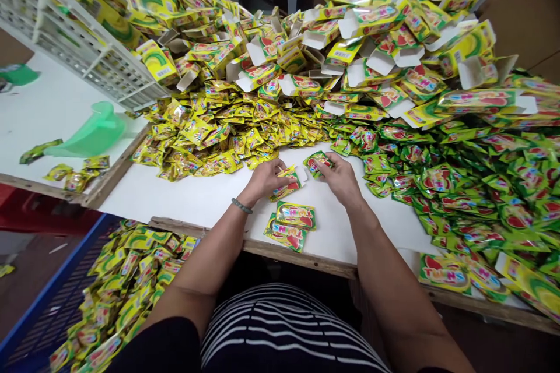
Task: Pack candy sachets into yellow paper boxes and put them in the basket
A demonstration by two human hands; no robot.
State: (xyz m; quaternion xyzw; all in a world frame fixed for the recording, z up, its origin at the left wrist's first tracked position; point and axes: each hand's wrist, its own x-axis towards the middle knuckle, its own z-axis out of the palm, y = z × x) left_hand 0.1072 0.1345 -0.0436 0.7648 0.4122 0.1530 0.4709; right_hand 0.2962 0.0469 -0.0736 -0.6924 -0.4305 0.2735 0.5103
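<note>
The left hand was closed on a small carton with its white flap open toward the right, and the right hand pinched a green sachet between thumb and fingers just beside that flap. The sachet lay to the right of the carton's mouth, almost touching it, so the right hand was the nearer one to the opening, while the left only steadied the carton. The carton's long axis ran roughly left to right, tilted a little up toward the sachet; its open end faced the right hand. Nearer the body than the carton, two filled cartons lay flat on the white table, one overlapping the other, close to the table's front edge. Left of the carton and farther away spread a heap of yellow sachets, too many to count; right of it, a larger heap of green sachets, likewise uncountable. Beyond both, well apart from the carton, rose a pile of empty cartons with flaps open. Far left of the carton sat one green scoop and a white crate. Below the table's front edge on the left, a blue bin held many more packs.
</note>
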